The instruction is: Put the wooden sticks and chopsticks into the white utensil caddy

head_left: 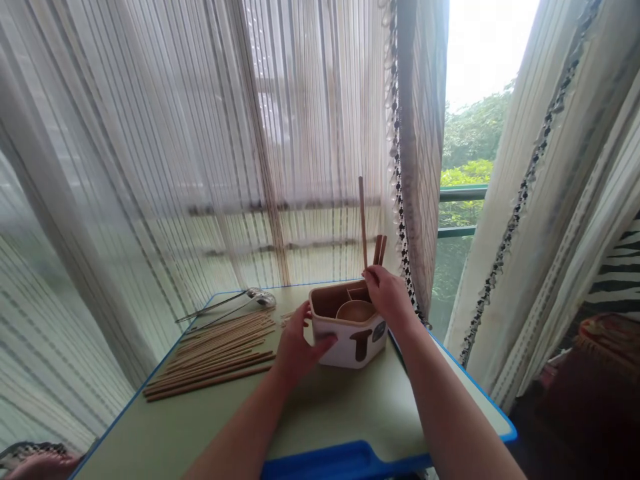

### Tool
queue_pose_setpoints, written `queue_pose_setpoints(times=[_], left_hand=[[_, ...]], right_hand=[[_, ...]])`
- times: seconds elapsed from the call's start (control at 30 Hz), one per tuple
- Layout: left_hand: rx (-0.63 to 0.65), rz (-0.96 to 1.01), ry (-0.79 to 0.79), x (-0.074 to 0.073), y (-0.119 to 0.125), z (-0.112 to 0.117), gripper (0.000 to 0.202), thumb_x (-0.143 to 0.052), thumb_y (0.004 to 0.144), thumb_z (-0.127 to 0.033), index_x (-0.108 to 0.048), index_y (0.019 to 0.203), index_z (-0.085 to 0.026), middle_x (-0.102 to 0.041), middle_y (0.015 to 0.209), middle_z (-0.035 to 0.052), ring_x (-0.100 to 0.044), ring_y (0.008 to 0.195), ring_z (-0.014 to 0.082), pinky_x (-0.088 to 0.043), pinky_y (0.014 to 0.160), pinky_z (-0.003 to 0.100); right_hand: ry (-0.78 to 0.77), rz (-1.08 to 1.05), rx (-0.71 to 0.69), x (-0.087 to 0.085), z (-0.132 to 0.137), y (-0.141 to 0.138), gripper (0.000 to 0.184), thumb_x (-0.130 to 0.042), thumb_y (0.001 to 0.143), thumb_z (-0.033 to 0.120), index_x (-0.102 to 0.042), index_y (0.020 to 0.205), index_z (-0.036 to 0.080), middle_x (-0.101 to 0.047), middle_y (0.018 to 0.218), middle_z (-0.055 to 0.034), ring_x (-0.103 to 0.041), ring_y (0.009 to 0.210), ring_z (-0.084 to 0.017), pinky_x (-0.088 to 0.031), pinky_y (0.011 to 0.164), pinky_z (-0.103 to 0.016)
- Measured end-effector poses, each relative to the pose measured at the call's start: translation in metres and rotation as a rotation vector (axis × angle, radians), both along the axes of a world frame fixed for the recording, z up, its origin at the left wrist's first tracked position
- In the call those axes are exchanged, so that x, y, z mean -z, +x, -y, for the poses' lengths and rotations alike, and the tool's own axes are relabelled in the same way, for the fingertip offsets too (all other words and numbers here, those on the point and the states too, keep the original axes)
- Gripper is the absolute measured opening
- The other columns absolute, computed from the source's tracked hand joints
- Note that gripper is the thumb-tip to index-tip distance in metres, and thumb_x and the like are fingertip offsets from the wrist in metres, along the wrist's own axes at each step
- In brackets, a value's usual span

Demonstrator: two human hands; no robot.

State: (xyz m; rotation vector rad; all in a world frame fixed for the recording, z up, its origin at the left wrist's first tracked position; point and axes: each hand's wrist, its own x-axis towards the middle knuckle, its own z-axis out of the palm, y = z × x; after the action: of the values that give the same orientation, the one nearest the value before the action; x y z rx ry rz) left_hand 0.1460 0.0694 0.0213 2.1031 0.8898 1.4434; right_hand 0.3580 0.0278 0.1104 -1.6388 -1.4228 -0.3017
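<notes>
A white utensil holder with a brown, divided inside and dark markings on its front stands on the table. My left hand grips its left side, thumb on the front wall and fingers at the rim. Over the holder's back right part, my right hand pinches a chopstick, which stands nearly upright. Whether its lower end touches the holder is hidden by the hand. Just behind that hand, more brown chopsticks rise; their lower ends are hidden. To the left, several wooden chopsticks lie side by side on the table.
Long-handled metal spoons lie at the table's back left, beyond the loose chopsticks. The pale green table has a blue edge and a blue tray-like recess in front. Sheer curtains hang close behind it.
</notes>
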Motion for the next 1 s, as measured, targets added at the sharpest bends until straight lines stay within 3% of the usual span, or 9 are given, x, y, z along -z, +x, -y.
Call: queue_pose_setpoints(times=[0.1, 0.2, 0.47, 0.67, 0.8, 1.0], left_hand=[[0.139, 0.065, -0.1, 0.001, 0.006, 0.0, 0.076, -0.072, 0.064, -0.038, -0.038, 0.13, -0.02, -0.06, 0.113, 0.0103, -0.059, 0.097, 0.0212, -0.051, 0.079, 0.035], [0.201, 0.079, -0.189, 0.0, 0.006, -0.002, 0.066, -0.071, 0.066, -0.037, -0.045, 0.124, -0.02, -0.061, 0.112, 0.0101, -0.059, 0.098, 0.0214, -0.051, 0.079, 0.034], [0.255, 0.079, -0.293, -0.01, 0.001, -0.004, 0.054, -0.07, 0.067, -0.038, -0.054, 0.116, -0.02, -0.063, 0.112, 0.009, -0.061, 0.098, 0.0223, -0.051, 0.082, 0.037], [0.244, 0.057, -0.299, -0.013, -0.002, -0.008, 0.052, -0.07, 0.067, -0.038, -0.057, 0.114, -0.022, -0.064, 0.11, 0.0074, -0.061, 0.098, 0.023, -0.05, 0.083, 0.038], [0.228, 0.048, -0.297, -0.012, -0.002, -0.01, 0.053, -0.071, 0.066, -0.038, -0.057, 0.114, -0.022, -0.064, 0.11, 0.0073, -0.061, 0.098, 0.0228, -0.05, 0.083, 0.037], [0.257, 0.063, -0.323, -0.011, -0.004, -0.012, 0.057, -0.072, 0.065, -0.038, -0.055, 0.117, -0.022, -0.063, 0.112, 0.0074, -0.061, 0.099, 0.023, -0.05, 0.083, 0.037]], right_hand=[[0.13, -0.002, 0.034, 0.001, 0.0, 0.0, 0.027, -0.046, 0.084, 0.033, -0.067, 0.091, 0.017, -0.059, 0.096, -0.0104, -0.057, 0.081, -0.018, -0.043, 0.077, -0.03], [0.188, 0.02, 0.125, 0.002, 0.0, 0.002, 0.028, -0.048, 0.082, 0.033, -0.069, 0.088, 0.016, -0.055, 0.091, -0.0103, -0.054, 0.083, -0.019, -0.042, 0.081, -0.032], [-0.018, 0.066, 0.182, 0.004, 0.001, 0.006, 0.024, -0.054, 0.077, 0.035, -0.072, 0.078, 0.019, -0.055, 0.086, -0.0098, -0.051, 0.082, -0.021, -0.04, 0.08, -0.035], [-0.034, 0.081, 0.189, 0.006, 0.0, 0.004, 0.023, -0.058, 0.075, 0.039, -0.07, 0.073, 0.02, -0.054, 0.081, -0.0085, -0.05, 0.074, -0.019, -0.041, 0.073, -0.033], [0.029, 0.011, 0.188, 0.004, 0.001, 0.004, 0.023, -0.057, 0.075, 0.04, -0.065, 0.072, 0.019, -0.053, 0.083, -0.0081, -0.05, 0.075, -0.019, -0.041, 0.074, -0.034], [0.251, -0.139, 0.165, -0.003, 0.007, 0.006, 0.018, -0.055, 0.077, 0.035, -0.057, 0.083, 0.018, -0.054, 0.089, -0.0084, -0.051, 0.083, -0.021, -0.041, 0.078, -0.034]])
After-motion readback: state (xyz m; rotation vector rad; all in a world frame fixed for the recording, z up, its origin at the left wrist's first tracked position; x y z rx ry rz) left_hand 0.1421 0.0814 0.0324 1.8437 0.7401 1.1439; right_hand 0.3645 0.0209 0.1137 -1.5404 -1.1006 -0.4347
